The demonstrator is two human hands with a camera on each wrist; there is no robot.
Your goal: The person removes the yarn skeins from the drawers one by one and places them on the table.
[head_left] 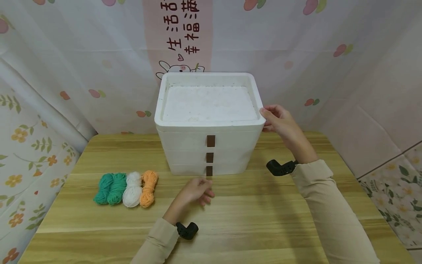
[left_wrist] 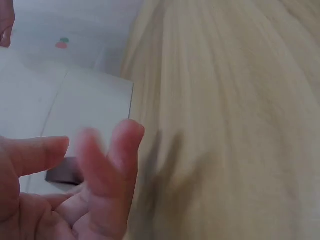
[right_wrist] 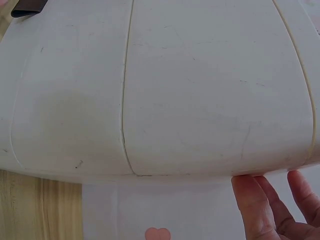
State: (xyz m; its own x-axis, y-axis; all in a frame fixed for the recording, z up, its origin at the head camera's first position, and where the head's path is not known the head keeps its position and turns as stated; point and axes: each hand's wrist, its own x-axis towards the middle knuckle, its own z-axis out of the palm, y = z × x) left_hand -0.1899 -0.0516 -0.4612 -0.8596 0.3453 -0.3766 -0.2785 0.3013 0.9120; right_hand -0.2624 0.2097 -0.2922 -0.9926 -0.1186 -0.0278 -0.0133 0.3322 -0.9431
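Note:
A white drawer unit (head_left: 211,124) stands on the wooden table, with three brown tabs down its front. My right hand (head_left: 277,117) touches the unit's upper right corner, the thumb at the rim. In the right wrist view, fingertips (right_wrist: 250,187) of that hand meet the unit's side. Just in front of the lowest brown tab (head_left: 209,171) is my left hand (head_left: 197,190), fingers loosely bent. The left wrist view shows a gap between its thumb and index finger, with a brown tab (left_wrist: 64,171) partly hidden behind them.
Left of the unit lie yarn skeins in a row: green yarn (head_left: 110,189), white yarn (head_left: 132,190) and orange yarn (head_left: 148,189). A patterned curtain (head_left: 125,84) hangs close behind the unit. The unit's top (head_left: 211,104) is recessed inside a raised rim.

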